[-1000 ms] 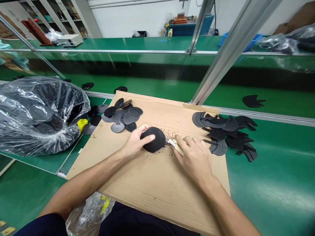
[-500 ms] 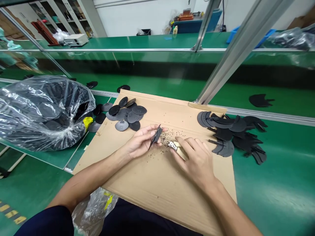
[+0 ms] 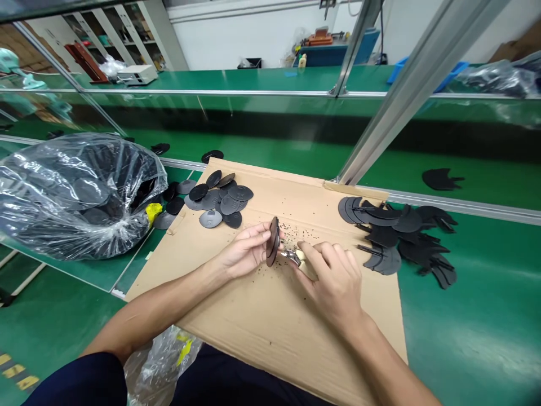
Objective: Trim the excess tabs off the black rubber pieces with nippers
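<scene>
My left hand (image 3: 249, 249) is closed around a dark plastic disc part (image 3: 273, 242), held on edge so that its broad side is turned partly towards me. In my right hand (image 3: 332, 270) is a pair of cutting pliers (image 3: 292, 256) with pale handles. Its metal jaws are right beside the disc's right side; whether they touch it I cannot tell. Black crumbs (image 3: 296, 232) lie scattered on the cardboard sheet (image 3: 253, 327) below. Left of my hands is a pile of black oval discs (image 3: 230, 204). Black parts with thin prongs (image 3: 382, 225) are heaped on the right.
A clear bag of black discs (image 3: 80, 197) bulges on the left of the green bench (image 3: 477, 327). An aluminium post (image 3: 406, 107) rises behind the cardboard. One pronged black part (image 3: 442, 179) lies farther back. A crumpled plastic bag (image 3: 163, 361) is near my lap.
My left hand has turned the disc part, so more of its flat face shows. The pliers in my right hand have come left, close against the part.
</scene>
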Demonstrator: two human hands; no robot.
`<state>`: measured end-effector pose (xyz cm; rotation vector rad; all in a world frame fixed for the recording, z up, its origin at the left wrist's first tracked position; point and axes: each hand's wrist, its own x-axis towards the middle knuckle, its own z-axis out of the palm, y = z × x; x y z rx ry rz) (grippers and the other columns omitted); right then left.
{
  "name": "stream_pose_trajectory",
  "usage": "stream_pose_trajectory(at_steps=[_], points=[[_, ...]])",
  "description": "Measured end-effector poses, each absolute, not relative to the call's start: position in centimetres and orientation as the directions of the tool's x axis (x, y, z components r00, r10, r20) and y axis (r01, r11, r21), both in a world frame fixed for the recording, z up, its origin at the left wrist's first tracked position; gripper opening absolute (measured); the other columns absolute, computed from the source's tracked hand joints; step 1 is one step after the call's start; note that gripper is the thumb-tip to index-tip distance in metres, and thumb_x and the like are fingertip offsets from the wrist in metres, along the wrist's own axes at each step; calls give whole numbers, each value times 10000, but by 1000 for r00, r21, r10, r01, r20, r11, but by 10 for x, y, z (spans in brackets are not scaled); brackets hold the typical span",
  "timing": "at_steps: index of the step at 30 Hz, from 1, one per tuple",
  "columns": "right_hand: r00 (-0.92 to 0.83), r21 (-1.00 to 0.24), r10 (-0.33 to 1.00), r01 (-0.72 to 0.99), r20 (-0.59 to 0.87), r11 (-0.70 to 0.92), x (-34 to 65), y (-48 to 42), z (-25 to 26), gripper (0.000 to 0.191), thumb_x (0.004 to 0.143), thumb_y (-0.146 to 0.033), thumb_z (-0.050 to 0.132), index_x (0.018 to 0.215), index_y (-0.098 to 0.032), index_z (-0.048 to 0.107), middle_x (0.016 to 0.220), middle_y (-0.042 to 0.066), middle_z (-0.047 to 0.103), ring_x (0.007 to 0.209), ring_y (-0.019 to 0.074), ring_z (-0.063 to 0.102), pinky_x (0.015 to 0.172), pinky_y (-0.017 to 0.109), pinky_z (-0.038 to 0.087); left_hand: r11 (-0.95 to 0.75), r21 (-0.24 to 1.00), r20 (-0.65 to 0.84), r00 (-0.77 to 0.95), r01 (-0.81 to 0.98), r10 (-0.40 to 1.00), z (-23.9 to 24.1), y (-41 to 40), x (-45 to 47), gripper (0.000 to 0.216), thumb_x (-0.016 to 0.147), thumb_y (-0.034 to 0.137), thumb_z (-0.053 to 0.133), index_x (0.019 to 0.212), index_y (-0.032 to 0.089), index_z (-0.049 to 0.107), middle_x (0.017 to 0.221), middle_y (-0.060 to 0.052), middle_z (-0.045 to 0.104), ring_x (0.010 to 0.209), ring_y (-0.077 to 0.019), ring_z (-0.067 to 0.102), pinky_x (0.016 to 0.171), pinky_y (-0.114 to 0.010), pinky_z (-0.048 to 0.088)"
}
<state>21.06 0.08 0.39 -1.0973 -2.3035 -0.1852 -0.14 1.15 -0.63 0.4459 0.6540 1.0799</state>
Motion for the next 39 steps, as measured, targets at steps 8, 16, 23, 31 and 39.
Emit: stream_pose_trajectory(at_steps=[8, 16, 23, 31, 39], points=[[-494, -41, 670, 788, 555, 615, 210, 1, 5, 200, 974, -243, 562, 1137, -207, 673, 775, 43, 613, 740, 200, 476, 640, 348, 273, 420, 646, -295, 299, -638, 908, -9, 7, 2, 233, 781, 198, 827, 941, 123, 675, 876, -46, 729, 744, -121, 683, 752, -239, 554], [-535, 85, 619, 792, 575, 605, 212, 1, 9, 244, 993, -171, 500, 1158, -221, 672, 739, 34, 632, 722, 187, 498, 646, 348, 292, 418, 638, -321, 270, -647, 908, -7, 6, 2, 243, 751, 189, 843, 912, 131, 672, 889, -46, 737, 789, -139, 689, 808, -270, 529], [-542, 13, 621, 759, 566, 651, 216, 4, 6, 195, 1006, -177, 508, 1067, -196, 692, 734, 27, 657, 698, 174, 516, 629, 323, 313, 393, 659, -335, 217, -642, 917, -9, 10, 5, 260, 726, 199, 841, 894, 128, 655, 837, -37, 709, 737, -126, 661, 733, -245, 522], [-486, 76, 708, 847, 513, 526, 220, 9, -1, 202, 1006, -254, 532, 1082, -161, 694, 798, 61, 685, 756, 204, 558, 687, 329, 351, 452, 699, -313, 332, -554, 890, 0, 13, -6, 323, 631, 184, 782, 942, 105, 743, 733, -35, 692, 630, -136, 617, 630, -249, 480], [-422, -123, 747, 826, 513, 551, 216, 10, -4, 272, 1014, -347, 507, 1129, -162, 670, 820, 73, 672, 776, 221, 586, 712, 330, 388, 339, 700, -294, 178, -629, 939, -5, 14, 1, 235, 644, 138, 800, 867, 125, 728, 801, -27, 692, 732, -132, 618, 723, -250, 469]])
